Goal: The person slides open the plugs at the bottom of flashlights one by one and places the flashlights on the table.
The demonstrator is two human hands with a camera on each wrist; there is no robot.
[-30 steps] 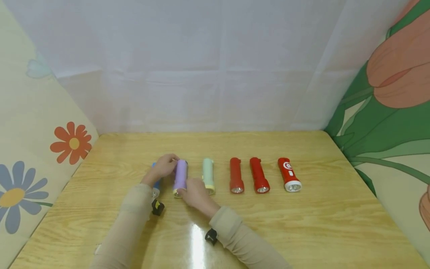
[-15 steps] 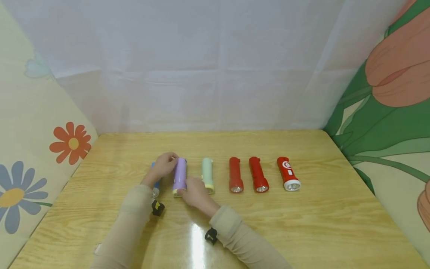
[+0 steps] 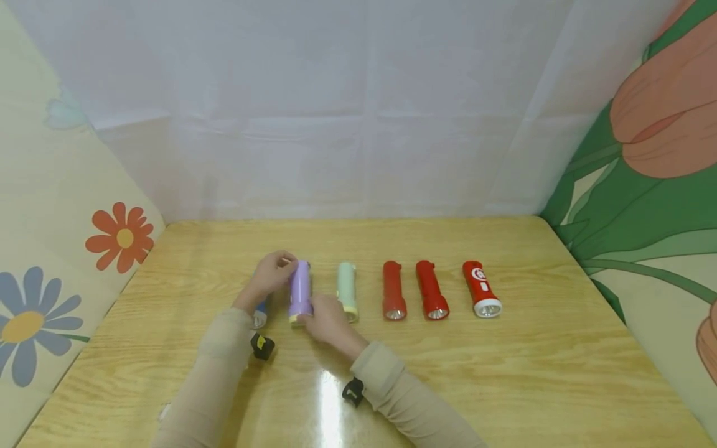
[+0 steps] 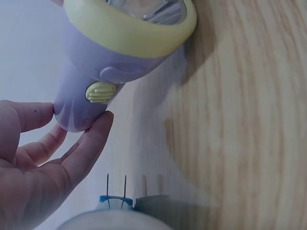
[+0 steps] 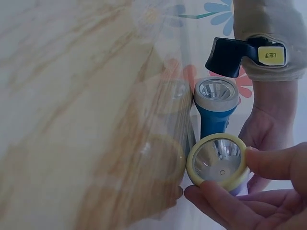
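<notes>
A purple flashlight with a pale yellow head rim lies on the table between both hands. At its tail end my left hand pinches it between thumb and fingers; the left wrist view shows the yellow switch on its side. My right hand holds the yellow rim with the thumb on one side and fingers on the other. Partly hidden under my left wrist is a blue flashlight with a whitish head. A mint green flashlight lies just beyond my right hand, its lower side partly covered.
To the right lie two red flashlights, one plainer and one darker, then a red flashlight with a white head. All rest on the wooden table. A white cloth hangs behind; flowered panels flank the sides.
The purple flashlight has slid slightly away from the person, toward the back of the table. My left hand has shifted back a little with it; my right hand keeps hold of the rim.
</notes>
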